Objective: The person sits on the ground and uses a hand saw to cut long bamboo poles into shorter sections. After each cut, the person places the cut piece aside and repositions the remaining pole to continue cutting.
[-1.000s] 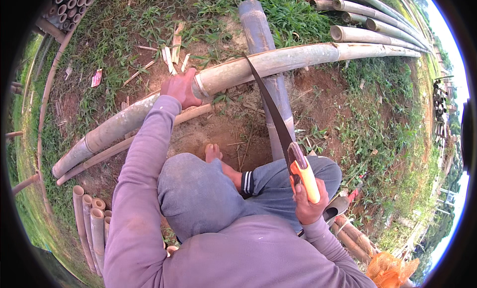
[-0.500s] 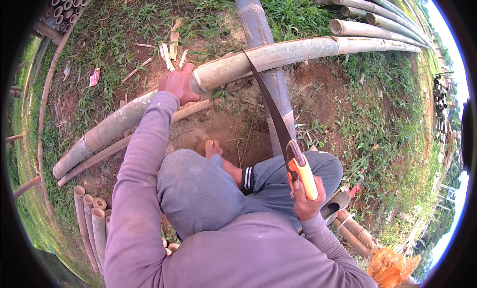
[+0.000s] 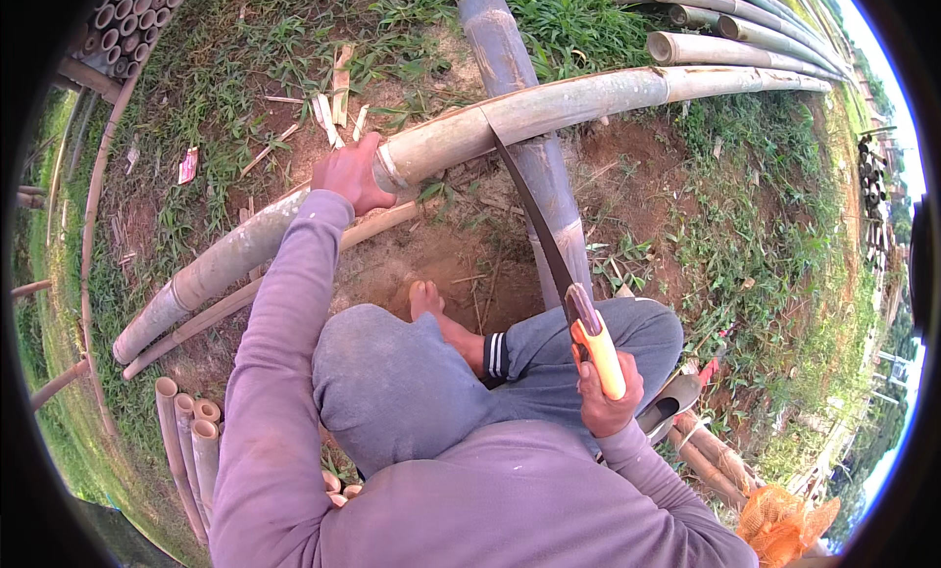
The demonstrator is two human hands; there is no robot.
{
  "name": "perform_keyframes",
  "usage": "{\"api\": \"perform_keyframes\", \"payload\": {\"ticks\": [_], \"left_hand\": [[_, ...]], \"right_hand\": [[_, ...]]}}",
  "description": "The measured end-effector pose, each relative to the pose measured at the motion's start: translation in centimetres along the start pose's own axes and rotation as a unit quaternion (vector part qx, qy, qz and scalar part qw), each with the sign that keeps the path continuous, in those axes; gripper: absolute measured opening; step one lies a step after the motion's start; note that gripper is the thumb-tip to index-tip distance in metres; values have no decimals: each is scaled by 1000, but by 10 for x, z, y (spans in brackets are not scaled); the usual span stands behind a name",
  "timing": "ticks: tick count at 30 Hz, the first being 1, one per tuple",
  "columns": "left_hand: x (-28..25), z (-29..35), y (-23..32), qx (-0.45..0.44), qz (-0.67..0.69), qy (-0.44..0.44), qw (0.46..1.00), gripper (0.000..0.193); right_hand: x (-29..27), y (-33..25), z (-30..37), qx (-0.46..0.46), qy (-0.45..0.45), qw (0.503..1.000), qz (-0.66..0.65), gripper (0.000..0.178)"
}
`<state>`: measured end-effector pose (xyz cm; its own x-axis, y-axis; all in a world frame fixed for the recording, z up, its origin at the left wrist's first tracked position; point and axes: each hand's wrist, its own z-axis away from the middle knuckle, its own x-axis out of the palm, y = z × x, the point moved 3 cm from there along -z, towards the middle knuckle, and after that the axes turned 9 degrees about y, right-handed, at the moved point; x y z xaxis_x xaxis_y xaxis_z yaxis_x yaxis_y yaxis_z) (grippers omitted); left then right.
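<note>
A long pale bamboo pole (image 3: 588, 99) curves across the view in front of me. My left hand (image 3: 351, 174) is wrapped over it, by a raised ring. In my right hand (image 3: 610, 395), near my bent knee, is the orange and yellow handle of a handsaw (image 3: 538, 213). Its dark, slightly curved blade slants away from me, and its far end rests against the pole, right of my left hand. Whether the teeth sit in a cut is too small to tell. Crosswise beneath the pole lies a thicker grey-blue bamboo log (image 3: 502, 50).
A thin bamboo strip (image 3: 211, 318) lies alongside the pole's near side. Several bamboo poles (image 3: 725, 50) are stacked at the far right, and short lengths (image 3: 203, 441) stand at the lower left. Wood splinters (image 3: 340, 83) lie on grass. An orange net bag (image 3: 784, 519) is at the lower right.
The saw has been drawn slightly back toward me, its blade end now lower on the pole. My left hand keeps its place on the pole.
</note>
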<state>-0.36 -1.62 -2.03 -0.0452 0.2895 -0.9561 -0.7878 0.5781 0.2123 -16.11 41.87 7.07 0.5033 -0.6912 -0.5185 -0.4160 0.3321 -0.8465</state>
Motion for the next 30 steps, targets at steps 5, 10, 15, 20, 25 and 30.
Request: {"api": "perform_keyframes", "payload": {"ticks": [5,10,15,20,25,30], "left_hand": [[7,-10,12,12,-1,-1,1000,101],[-9,-11,0,4,-1,0,1000,98],[-7,-2,2,-2,2,-7,1000,92],[5,-11,9,27,6,0,1000,93],[-2,-2,-1,15,11,0,1000,92],[3,-2,-5,16,3,28,999,95]], "right_hand": [[111,18,-130,-106,62,992,-24,20],[115,-4,-134,-79,64,994,-34,21],[2,9,1,-14,10,1000,22,24],[113,25,-128,-100,68,993,-14,20],[124,-3,-142,-77,58,995,-11,20],[-2,2,10,-17,-4,998,52,23]]}}
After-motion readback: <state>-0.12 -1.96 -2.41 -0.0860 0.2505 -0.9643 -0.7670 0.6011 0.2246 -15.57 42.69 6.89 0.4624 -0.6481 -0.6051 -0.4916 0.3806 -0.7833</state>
